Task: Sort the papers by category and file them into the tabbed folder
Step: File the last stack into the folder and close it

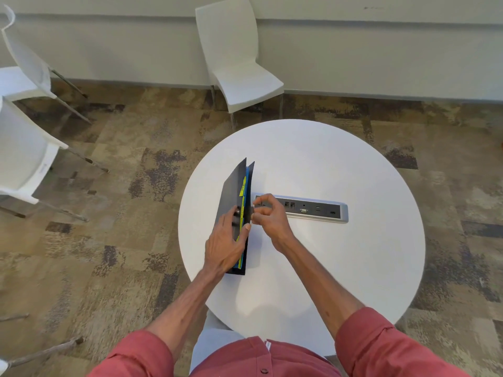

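While left fingers (230,221) clasp the folder (234,186), right fingers (265,200) pinch a blurred item (253,210).

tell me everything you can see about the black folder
The black folder stands on its long edge on the round white table, left of the inset socket panel. Its dark covers look like plastic and gape, showing blue and yellow-green dividers with a yellow tab. The left hand grips it across both covers; the right hand pinches something small at its right cover.
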Demonstrator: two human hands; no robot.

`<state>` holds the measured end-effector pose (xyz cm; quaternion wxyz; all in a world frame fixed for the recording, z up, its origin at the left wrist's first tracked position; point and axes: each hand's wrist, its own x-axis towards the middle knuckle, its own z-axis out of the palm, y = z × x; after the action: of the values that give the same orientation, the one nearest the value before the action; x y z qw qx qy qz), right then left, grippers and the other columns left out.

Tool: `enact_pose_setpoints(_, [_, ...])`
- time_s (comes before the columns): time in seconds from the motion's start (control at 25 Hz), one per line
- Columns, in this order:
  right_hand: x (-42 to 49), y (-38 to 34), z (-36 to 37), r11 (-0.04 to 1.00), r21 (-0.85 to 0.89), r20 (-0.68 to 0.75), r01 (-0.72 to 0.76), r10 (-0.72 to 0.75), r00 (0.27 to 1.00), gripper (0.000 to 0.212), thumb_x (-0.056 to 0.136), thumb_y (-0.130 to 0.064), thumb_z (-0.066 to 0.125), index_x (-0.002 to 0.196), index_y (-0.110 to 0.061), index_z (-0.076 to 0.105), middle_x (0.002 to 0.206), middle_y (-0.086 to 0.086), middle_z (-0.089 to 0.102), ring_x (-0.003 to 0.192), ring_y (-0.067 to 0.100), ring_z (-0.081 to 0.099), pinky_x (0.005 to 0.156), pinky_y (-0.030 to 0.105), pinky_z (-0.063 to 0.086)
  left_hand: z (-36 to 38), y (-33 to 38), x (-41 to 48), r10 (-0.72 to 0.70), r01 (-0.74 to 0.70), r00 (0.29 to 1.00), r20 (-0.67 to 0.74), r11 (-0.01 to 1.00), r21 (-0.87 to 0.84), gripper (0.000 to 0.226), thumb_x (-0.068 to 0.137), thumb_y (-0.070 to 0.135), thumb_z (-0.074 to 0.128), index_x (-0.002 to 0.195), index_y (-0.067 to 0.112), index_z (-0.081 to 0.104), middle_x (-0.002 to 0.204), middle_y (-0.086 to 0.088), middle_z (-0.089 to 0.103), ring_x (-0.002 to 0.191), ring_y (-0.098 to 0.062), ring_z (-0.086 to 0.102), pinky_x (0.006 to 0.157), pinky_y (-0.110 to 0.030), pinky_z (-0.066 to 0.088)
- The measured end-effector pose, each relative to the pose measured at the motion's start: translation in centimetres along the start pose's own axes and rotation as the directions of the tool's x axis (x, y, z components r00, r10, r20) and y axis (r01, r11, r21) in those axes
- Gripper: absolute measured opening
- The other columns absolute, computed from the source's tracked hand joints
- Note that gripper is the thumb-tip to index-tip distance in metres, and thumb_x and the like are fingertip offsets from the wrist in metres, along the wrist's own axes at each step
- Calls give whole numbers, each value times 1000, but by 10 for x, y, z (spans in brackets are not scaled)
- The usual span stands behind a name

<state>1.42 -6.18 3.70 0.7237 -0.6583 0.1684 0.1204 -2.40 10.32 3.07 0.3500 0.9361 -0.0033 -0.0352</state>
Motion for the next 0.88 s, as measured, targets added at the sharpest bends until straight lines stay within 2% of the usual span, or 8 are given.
enact_pose_setpoints(0.16, [9,-9,13,971,-223,31,91,-87,996,43,82,3,62,108,-27,79,76,-4,71,65,7,61,69,28,50,-22,-11,11,4,-4,999,-52,1000,2,48,101,36,60,148,36,50,135,12,68,110,-16,72,87,-38,58])
enact_pose_setpoints(0.24, [12,-9,19,893,-419,22,161,-167,986,37,82,-7,66,112,-23,81,76,-9,67,62,0,60,70,21,48,-26,-15,16,-3,3,998,-64,1000,7,44,97,34,59,141,33,60,130,9,73,108,-17,74,89,-40,59])
enact_pose_setpoints(0.32, [15,-9,20,765,-605,46,222,-245,968,36,81,-17,69,115,-16,79,83,-6,68,72,3,63,74,26,51,-26,-13,20,-17,18,998,-62,1000,11,41,96,30,59,137,32,66,122,5,77,102,-20,75,87,-39,58])
enact_pose_setpoints(0.4, [17,-7,16,587,-758,140,283,-277,951,34,82,-20,74,115,-12,73,99,4,67,89,19,65,81,36,54,-23,-10,19,-13,14,998,-58,1000,14,38,96,27,60,133,29,68,112,1,78,95,-22,75,82,-39,56])
enact_pose_setpoints(0.6, [18,3,-2,259,-906,246,335,-322,914,32,89,-23,79,111,-12,58,112,8,61,96,33,64,81,49,55,-10,1,14,-5,7,999,-53,1000,30,33,96,23,62,128,24,70,102,5,74,82,-16,66,75,-31,51])
enact_pose_setpoints(0.64, [16,5,-7,242,-908,256,343,-329,909,31,93,-26,77,114,-12,57,114,8,62,95,33,65,80,50,56,-6,3,13,-2,4,998,-57,999,41,34,96,24,63,129,24,69,106,6,73,84,-15,66,75,-29,47])
enact_pose_setpoints(0.76, [8,15,-22,347,-889,197,299,-300,933,21,103,-25,65,116,-15,52,111,9,68,91,37,68,74,48,56,9,4,13,10,-7,999,-46,998,65,35,97,35,61,131,27,64,119,7,70,93,-18,71,73,-30,49])
enact_pose_setpoints(0.88, [0,28,-34,442,-855,148,270,-290,946,20,106,-22,56,124,-19,48,110,11,76,91,42,70,74,49,58,30,2,15,-15,7,999,49,989,148,55,97,51,56,147,28,52,147,5,58,127,-23,61,90,-46,59])
